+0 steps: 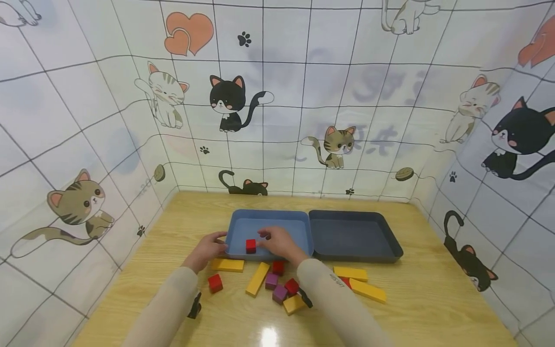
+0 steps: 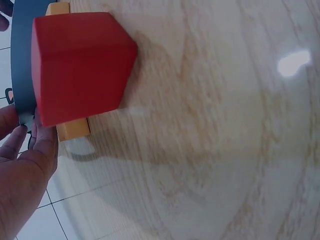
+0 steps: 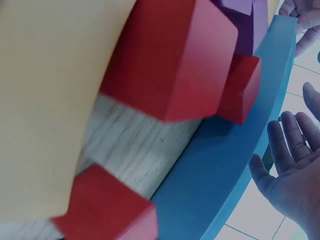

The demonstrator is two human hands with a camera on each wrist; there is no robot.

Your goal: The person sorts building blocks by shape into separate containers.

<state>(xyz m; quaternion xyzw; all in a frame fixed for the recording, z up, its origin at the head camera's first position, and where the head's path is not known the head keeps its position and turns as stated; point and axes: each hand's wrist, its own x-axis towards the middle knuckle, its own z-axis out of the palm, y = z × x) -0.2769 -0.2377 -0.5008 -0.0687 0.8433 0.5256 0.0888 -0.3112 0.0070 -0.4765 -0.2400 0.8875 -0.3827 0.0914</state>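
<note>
A blue tray [image 1: 299,231] lies on the table with one red cube [image 1: 251,246] inside, towards its front left. My left hand [image 1: 211,248] is at the tray's left end and pinches the rim; in the left wrist view its fingers [image 2: 44,140] lie on both sides of the wall. Over the tray, just right of that cube, hovers my right hand [image 1: 277,242]. Its fingers are spread and relaxed in the right wrist view, with nothing held. Another red cube [image 2: 80,65] stands large before the left wrist camera.
To the right, a dark grey tray [image 1: 353,236] adjoins the blue one. In front of the trays lie several yellow blocks [image 1: 257,279], red cubes [image 1: 215,283] and purple cubes [image 1: 280,294], some partly behind the right sleeve. Cat-patterned sheeting [image 1: 277,159] encloses the back and sides.
</note>
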